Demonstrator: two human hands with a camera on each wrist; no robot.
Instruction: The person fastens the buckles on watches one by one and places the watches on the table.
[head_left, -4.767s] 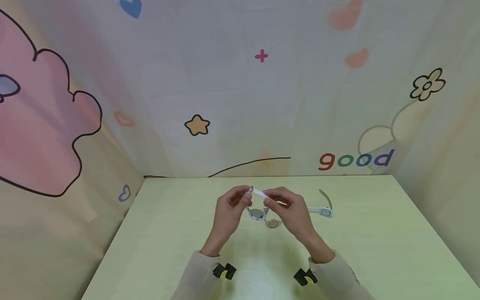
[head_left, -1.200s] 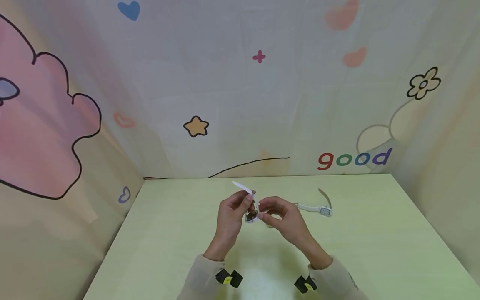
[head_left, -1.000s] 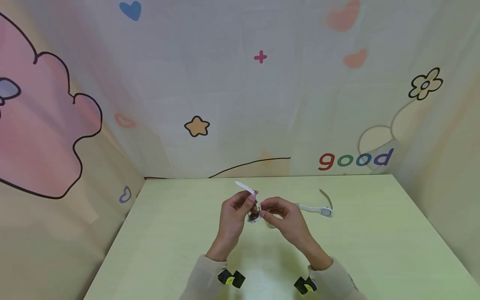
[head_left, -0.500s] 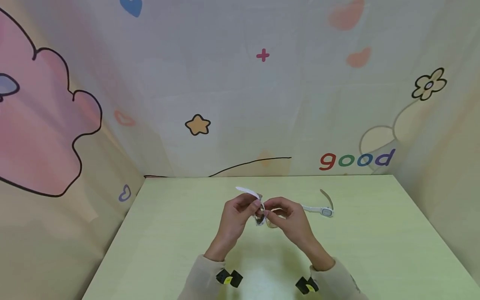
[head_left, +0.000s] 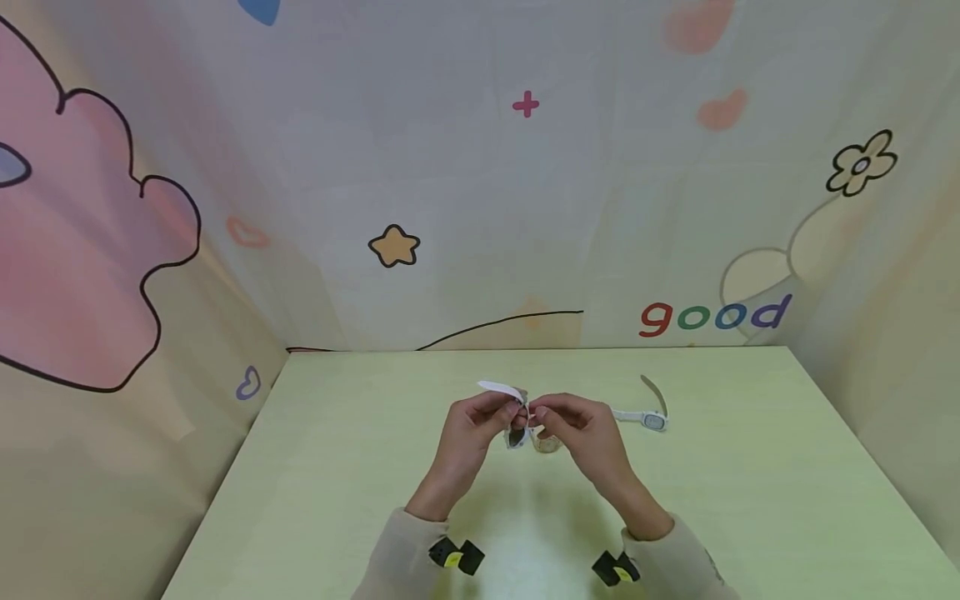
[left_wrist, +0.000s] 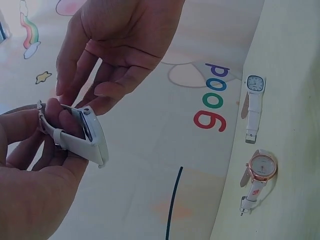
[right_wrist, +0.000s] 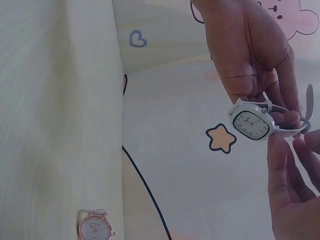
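Observation:
My left hand (head_left: pixel 468 442) holds a white wristwatch (head_left: pixel 516 438) by its strap, clear of the table. In the left wrist view its white case (left_wrist: pixel 101 137) is seen side-on, with the fingers inside the strap loop. The rounded-square dial (right_wrist: pixel 252 125) shows in the right wrist view. One strap end (head_left: pixel 498 387) sticks out above the left hand. My right hand (head_left: pixel 588 433) is beside the buckle area, its fingertips close to the strap. Whether they pinch it I cannot tell.
On the pale table (head_left: pixel 337 467) lies a round rose-gold watch (left_wrist: pixel 263 166) with a white strap, just beyond the hands. Farther right lies a second white square-faced watch (head_left: pixel 653 422). A printed curtain (head_left: pixel 480 183) stands behind the table.
The right hand earlier held the strap farther out; now its fingertips are drawn slightly up and right at the strap. The held watch has turned, and its strap end now points left.

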